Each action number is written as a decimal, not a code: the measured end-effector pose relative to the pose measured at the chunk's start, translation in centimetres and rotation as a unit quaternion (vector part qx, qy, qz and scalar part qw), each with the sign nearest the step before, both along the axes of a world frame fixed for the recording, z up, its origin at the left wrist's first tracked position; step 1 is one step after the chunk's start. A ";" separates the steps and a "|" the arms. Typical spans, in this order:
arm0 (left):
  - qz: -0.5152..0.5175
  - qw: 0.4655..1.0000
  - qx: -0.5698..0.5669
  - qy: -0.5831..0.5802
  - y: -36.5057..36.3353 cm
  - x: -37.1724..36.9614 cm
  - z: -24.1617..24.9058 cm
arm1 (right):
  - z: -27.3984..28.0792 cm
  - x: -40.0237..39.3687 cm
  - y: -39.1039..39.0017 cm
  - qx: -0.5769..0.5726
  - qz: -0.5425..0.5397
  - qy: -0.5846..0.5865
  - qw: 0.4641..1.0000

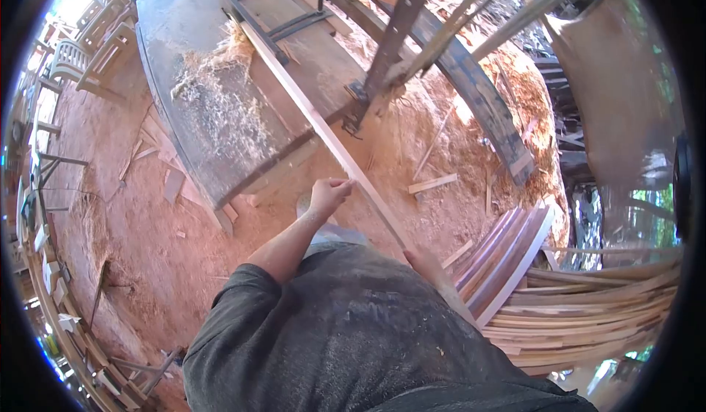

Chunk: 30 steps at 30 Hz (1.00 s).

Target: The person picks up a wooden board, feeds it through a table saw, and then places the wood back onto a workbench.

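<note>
1. Head view, background: reddish ground (162, 272) with wood scraps; worktable (173, 15) bearing a heap of shavings (224, 107); stacked boards (588, 313) at right.
2. Wooden strip (318, 121): runs from tabletop past the near edge, toward the wearer's body.
3. Right hand (425, 263): gripping strip's near end.
4. Left hand (331, 194): fingers curled, just beside strip; cannot tell whether pinching it.

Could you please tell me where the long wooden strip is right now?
In the head view, the strip slants across the middle, from the shavings on the table, past the left hand, down to the right hand.
</note>
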<state>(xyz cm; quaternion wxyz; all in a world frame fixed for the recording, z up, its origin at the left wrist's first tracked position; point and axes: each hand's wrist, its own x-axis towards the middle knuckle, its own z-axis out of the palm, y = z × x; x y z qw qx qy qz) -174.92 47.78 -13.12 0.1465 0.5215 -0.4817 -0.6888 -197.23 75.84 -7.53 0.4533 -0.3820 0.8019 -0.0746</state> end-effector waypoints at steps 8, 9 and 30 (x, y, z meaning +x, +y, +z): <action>0.188 0.925 0.283 0.169 5.4 -2.7 -1.4 | 2.9 -5.5 22.4 0.122 -0.035 -0.038 0.991; 0.173 0.917 0.295 0.203 5.4 -3.2 -1.8 | 2.2 -5.8 24.0 0.090 -0.063 -0.060 0.992; 0.547 0.817 0.160 0.089 22.0 38.5 -3.6 | -0.3 10.2 -1.0 0.049 0.294 0.245 0.923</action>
